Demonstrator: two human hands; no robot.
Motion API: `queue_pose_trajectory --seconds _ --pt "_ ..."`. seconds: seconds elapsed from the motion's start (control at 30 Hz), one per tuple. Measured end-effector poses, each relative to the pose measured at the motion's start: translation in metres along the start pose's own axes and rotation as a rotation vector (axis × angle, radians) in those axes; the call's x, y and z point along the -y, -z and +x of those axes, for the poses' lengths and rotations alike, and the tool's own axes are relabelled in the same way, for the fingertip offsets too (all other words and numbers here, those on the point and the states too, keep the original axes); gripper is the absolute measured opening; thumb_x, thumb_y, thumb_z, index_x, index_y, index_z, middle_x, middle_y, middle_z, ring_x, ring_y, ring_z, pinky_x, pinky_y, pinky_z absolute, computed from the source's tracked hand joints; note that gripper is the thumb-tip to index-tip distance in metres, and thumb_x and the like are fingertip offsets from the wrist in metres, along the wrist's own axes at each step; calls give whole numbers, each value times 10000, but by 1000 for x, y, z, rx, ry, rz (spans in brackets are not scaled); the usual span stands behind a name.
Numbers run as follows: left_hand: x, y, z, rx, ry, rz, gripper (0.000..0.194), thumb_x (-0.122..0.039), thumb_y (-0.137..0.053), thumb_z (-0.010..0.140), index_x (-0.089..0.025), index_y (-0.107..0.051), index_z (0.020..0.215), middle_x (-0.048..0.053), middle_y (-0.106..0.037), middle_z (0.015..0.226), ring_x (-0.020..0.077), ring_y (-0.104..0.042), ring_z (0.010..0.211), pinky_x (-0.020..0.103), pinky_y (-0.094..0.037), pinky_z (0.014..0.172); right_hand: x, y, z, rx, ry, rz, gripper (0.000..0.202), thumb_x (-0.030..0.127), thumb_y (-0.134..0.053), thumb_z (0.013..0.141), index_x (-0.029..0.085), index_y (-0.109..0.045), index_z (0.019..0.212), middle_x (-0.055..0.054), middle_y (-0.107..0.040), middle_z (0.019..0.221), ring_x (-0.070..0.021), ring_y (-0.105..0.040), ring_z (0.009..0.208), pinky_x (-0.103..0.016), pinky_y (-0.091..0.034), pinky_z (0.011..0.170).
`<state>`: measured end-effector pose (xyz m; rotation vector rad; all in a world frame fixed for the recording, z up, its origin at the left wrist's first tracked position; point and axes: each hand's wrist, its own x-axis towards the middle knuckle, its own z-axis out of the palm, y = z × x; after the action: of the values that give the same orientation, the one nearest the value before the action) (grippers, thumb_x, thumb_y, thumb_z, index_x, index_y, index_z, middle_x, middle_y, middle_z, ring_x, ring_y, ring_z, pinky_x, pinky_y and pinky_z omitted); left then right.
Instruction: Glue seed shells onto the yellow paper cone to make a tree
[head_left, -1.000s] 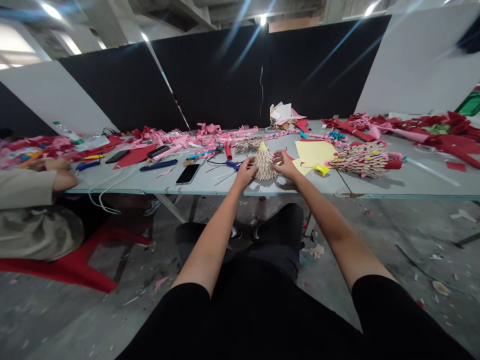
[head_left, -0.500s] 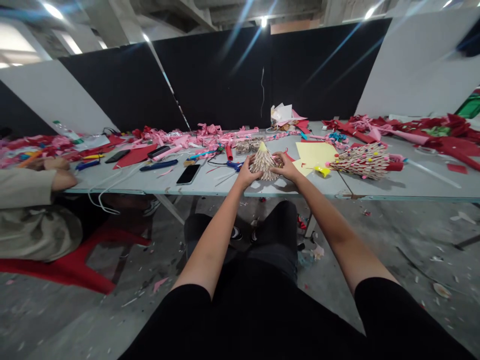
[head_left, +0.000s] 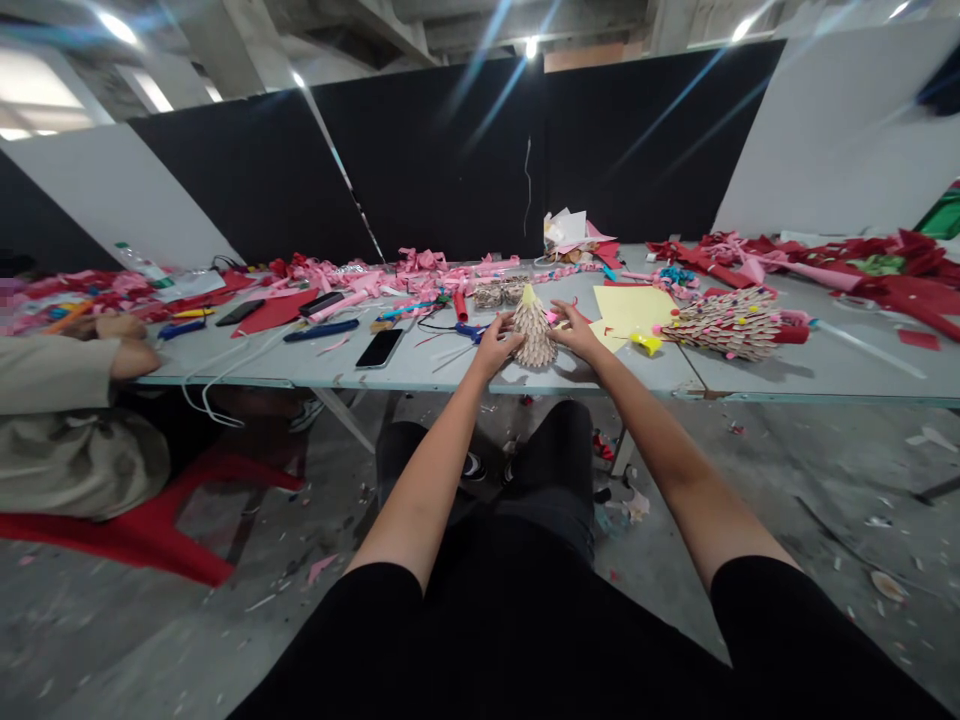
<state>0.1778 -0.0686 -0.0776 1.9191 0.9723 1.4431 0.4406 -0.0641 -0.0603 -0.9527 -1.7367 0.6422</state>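
Observation:
A small cone-shaped tree covered in overlapping pale pieces, with a yellowish tip, stands upright near the table's front edge. At its left side is my left hand, fingers apart and thumb at the cone's lower surface; I cannot tell how firmly it touches. My right hand is open on the right side, its fingers spread and slightly off the cone. A bright pink spot shows between that hand and the cone; whether it is attached is unclear.
To the right lie yellow paper and a larger decorated cone on its side. On the left are a phone, blue-handled scissors and a seated person's arm. Pink and red scraps line the back.
My hands have loosened from around the cone, the right one drawing away to the right. More of the cone shows, and the pink spot has come into sight.

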Motion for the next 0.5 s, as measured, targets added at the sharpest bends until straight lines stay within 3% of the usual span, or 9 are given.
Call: queue_pose_trajectory --seconds 0.3,0.5 --pt "-8 0 -5 24 15 13 533 -427 -825 1103 -195 -677 1559 155 -684 1574 351 -704 1411 613 -620 1205 -3 -1 2 49 -28 22 455 436 -800 1113 209 -713 1498 -129 -747 1520 -307 -781 1296 -549 -697 1084" --pt "-4 2 -2 -32 30 21 470 -443 -794 1127 -187 -699 1510 149 -707 1519 314 -745 1308 545 -679 1107 -5 2 1 70 9 32 443 438 -793 1118 215 -717 1493 -129 -747 1522 -302 -782 1288 -541 -699 1079"
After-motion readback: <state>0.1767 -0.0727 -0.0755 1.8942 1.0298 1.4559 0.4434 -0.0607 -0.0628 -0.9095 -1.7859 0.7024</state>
